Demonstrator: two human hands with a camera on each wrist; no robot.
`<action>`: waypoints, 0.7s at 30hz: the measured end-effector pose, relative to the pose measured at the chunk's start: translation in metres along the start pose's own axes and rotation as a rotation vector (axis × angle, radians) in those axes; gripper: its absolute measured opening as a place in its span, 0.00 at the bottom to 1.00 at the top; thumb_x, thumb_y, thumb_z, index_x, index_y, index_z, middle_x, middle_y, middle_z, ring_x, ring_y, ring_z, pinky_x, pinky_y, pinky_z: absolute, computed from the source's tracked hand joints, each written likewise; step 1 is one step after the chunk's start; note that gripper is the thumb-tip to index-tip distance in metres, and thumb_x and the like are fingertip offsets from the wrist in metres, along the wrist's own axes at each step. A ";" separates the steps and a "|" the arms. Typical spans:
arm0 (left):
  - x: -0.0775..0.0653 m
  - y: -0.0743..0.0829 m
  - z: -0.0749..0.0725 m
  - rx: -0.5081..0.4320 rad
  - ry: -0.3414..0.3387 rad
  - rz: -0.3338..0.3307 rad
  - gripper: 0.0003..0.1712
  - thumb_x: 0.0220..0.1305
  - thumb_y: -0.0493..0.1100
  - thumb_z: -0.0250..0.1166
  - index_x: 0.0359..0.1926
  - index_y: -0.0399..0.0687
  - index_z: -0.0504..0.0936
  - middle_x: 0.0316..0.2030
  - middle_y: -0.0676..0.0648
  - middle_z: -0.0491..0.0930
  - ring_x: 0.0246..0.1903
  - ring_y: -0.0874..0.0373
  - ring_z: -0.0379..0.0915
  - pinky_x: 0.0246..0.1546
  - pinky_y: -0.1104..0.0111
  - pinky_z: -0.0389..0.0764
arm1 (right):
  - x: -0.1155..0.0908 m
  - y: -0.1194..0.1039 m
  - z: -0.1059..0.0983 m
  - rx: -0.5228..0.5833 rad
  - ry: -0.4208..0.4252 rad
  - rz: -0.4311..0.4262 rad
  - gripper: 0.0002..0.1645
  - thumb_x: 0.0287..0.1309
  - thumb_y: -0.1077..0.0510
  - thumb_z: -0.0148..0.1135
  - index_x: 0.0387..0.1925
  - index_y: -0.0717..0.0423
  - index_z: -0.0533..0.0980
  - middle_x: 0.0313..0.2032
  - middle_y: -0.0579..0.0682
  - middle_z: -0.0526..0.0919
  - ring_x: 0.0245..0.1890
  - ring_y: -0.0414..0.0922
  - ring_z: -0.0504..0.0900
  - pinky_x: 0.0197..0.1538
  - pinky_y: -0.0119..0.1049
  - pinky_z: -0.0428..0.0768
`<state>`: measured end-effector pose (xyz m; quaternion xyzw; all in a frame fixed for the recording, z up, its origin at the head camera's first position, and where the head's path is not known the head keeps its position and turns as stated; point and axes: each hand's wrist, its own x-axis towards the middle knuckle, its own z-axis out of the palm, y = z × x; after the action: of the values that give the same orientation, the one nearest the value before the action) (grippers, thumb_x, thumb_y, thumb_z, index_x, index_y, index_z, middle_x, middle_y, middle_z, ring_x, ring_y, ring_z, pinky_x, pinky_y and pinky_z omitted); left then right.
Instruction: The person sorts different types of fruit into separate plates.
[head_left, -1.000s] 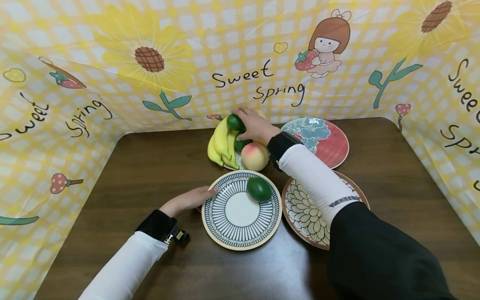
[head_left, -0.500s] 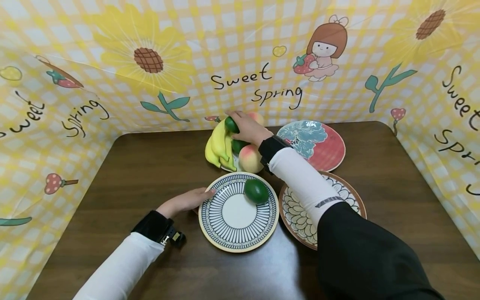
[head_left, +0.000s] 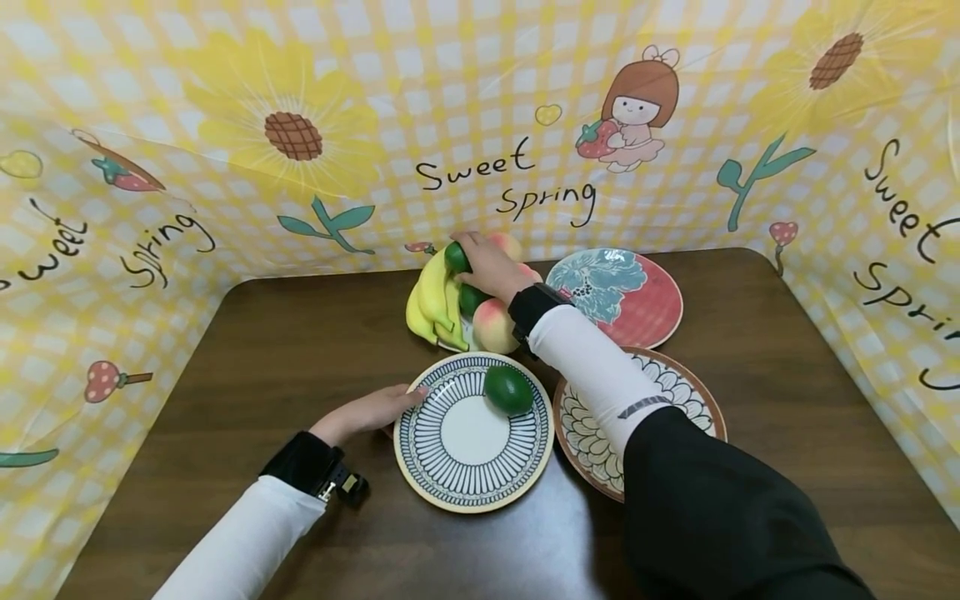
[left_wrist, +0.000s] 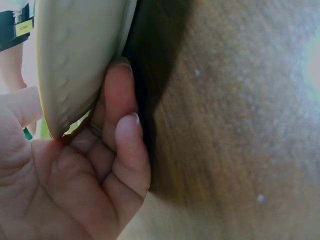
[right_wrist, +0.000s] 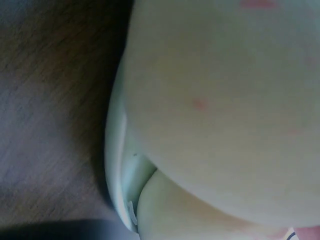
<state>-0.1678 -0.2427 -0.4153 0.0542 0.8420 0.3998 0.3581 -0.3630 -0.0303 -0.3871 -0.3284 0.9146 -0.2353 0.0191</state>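
Two grips shown: left hand [head_left: 372,411] pinching a striped plate [head_left: 472,437], right hand [head_left: 491,268] gripping a green fruit [head_left: 454,257], bananas [head_left: 432,302] beside that hand.

A round white plate [head_left: 474,437] with dark radiating lines faces up, well in from the table's [head_left: 300,350] back edge; a glossy green avocado [head_left: 508,390] rests toward its far right rim. A second avocado [head_left: 454,257], partly covered, sits near that back edge.
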 end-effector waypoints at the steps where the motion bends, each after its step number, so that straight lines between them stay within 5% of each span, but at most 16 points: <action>1: 0.000 0.000 0.000 -0.001 0.002 -0.002 0.28 0.84 0.53 0.39 0.62 0.33 0.69 0.33 0.48 0.85 0.28 0.65 0.80 0.33 0.69 0.80 | 0.000 0.001 0.001 0.002 0.004 -0.003 0.45 0.70 0.53 0.65 0.78 0.59 0.54 0.75 0.63 0.62 0.74 0.57 0.67 0.76 0.45 0.67; 7: 0.001 -0.001 0.000 -0.005 -0.005 0.018 0.27 0.85 0.52 0.38 0.61 0.33 0.70 0.33 0.47 0.85 0.28 0.64 0.80 0.32 0.69 0.80 | -0.001 0.001 0.003 0.001 0.034 -0.024 0.43 0.71 0.53 0.64 0.77 0.60 0.55 0.74 0.63 0.64 0.72 0.57 0.69 0.74 0.45 0.69; 16: 0.000 -0.003 0.001 -0.033 -0.013 0.018 0.27 0.84 0.52 0.39 0.62 0.32 0.68 0.32 0.49 0.84 0.28 0.64 0.80 0.31 0.69 0.80 | -0.008 -0.009 0.001 0.071 0.223 -0.024 0.39 0.73 0.52 0.61 0.77 0.56 0.57 0.67 0.66 0.65 0.60 0.56 0.76 0.61 0.46 0.78; 21: 0.000 -0.002 0.001 -0.017 0.005 0.002 0.27 0.85 0.49 0.38 0.65 0.30 0.67 0.32 0.48 0.83 0.28 0.64 0.79 0.32 0.68 0.79 | -0.015 -0.017 -0.009 0.084 0.237 -0.061 0.37 0.73 0.53 0.61 0.74 0.61 0.58 0.66 0.66 0.64 0.59 0.56 0.75 0.61 0.45 0.78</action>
<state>-0.1667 -0.2438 -0.4172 0.0510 0.8395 0.4072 0.3561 -0.3435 -0.0287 -0.3735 -0.3248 0.8894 -0.3110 -0.0823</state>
